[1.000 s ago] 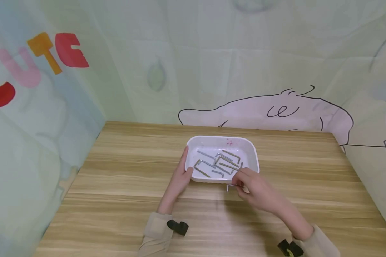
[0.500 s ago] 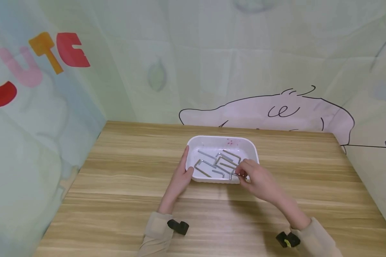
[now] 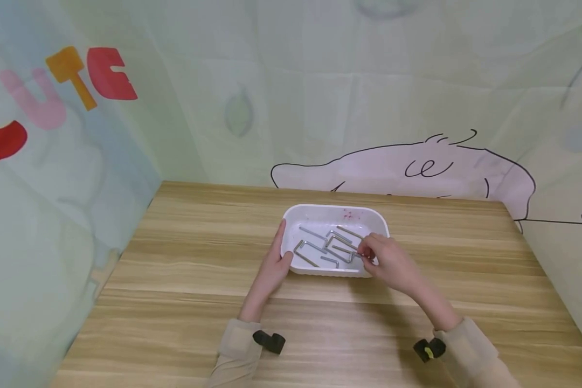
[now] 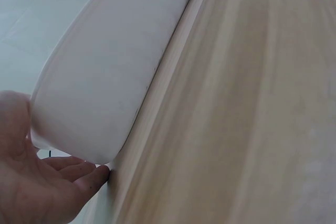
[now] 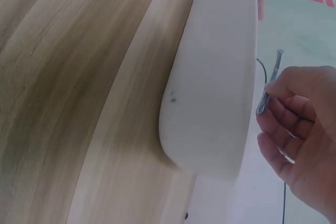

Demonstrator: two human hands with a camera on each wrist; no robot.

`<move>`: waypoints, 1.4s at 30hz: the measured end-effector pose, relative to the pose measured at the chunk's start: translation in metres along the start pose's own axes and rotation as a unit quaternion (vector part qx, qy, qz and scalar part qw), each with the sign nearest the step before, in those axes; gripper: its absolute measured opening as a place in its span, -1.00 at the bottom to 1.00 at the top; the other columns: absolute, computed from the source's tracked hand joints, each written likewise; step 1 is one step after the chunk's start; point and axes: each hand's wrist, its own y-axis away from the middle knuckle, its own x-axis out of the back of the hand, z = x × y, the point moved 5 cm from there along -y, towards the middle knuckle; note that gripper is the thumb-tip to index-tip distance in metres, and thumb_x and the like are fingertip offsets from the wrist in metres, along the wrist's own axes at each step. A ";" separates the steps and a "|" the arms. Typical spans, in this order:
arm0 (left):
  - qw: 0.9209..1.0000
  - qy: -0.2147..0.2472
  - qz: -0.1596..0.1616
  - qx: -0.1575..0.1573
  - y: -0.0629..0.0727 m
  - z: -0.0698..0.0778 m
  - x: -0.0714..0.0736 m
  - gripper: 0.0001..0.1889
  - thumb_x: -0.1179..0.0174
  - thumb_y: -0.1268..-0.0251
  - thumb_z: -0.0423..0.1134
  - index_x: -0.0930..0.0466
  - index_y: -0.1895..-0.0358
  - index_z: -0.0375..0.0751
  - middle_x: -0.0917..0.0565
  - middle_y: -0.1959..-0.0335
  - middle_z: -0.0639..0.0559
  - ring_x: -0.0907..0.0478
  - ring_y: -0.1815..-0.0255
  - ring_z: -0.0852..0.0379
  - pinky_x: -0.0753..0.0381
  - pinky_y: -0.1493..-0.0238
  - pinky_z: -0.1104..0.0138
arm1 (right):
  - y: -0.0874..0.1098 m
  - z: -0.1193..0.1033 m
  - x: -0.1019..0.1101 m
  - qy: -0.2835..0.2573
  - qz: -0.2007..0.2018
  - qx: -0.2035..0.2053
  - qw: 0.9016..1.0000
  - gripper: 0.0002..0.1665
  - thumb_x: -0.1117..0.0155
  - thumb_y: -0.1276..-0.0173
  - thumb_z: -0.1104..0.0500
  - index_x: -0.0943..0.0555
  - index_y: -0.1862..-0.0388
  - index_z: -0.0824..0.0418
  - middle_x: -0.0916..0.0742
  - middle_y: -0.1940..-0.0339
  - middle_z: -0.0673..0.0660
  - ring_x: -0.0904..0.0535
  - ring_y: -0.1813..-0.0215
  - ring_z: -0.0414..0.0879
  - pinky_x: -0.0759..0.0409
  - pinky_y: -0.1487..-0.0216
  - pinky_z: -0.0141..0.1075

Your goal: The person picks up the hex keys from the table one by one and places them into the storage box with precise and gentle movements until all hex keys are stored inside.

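A white oval-cornered tray (image 3: 330, 272) stands on the table and holds several L-shaped hex keys (image 3: 309, 255), some silver, some brass-coloured. My left hand (image 3: 274, 264) grips the tray's left end, thumb near the front corner; in the left wrist view its fingers (image 4: 92, 179) reach the base of the tray wall. Over the right end of the tray, my right hand (image 3: 390, 262) pinches a silver hex key between thumb and fingertips. The right wrist view shows this hex key (image 5: 276, 65) above the rim, partly hidden by the fingers.
The wooden table (image 3: 199, 242) stretches around the tray on all sides. A pale cloth backdrop (image 3: 199, 108) with coloured letters and a line drawing rises behind the table and along its left side. Reddish specks (image 3: 348, 215) mark the tray's inner back wall.
My right hand has carried the silver hex key from in front of the tray's near rim up and back over its right end. The left hand keeps its hold on the tray.
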 end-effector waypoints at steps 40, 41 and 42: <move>1.000 -0.002 0.001 0.000 -0.002 -0.003 0.000 -0.17 0.12 -0.26 -0.39 0.19 -0.55 0.25 0.04 -0.59 0.04 0.05 -0.58 -0.01 0.00 -0.56 0.07 | -0.026 0.028 -0.039 0.003 -0.140 -0.089 0.986 -0.91 -0.25 -0.14 0.28 -0.61 0.33 0.19 -0.64 0.43 0.01 -0.48 0.38 -0.18 -0.50 0.33 -0.33; 1.000 -0.001 0.000 -0.001 -0.002 -0.002 0.000 -0.17 0.12 -0.27 -0.39 0.19 -0.55 0.24 0.05 -0.59 0.04 0.06 -0.58 -0.01 0.00 -0.56 0.07 | -0.026 0.027 -0.039 0.003 -0.141 -0.093 0.986 -0.90 -0.25 -0.14 0.28 -0.61 0.33 0.19 -0.65 0.42 0.02 -0.48 0.38 -0.17 -0.50 0.33 -0.32; 1.000 0.000 0.000 -0.001 -0.002 -0.002 0.000 -0.17 0.12 -0.27 -0.39 0.20 -0.55 0.24 0.05 -0.59 0.04 0.06 -0.58 -0.01 0.00 -0.56 0.06 | -0.026 0.027 -0.039 0.004 -0.142 -0.095 0.985 -0.90 -0.25 -0.14 0.29 -0.61 0.33 0.19 -0.65 0.42 0.02 -0.48 0.38 -0.17 -0.50 0.33 -0.32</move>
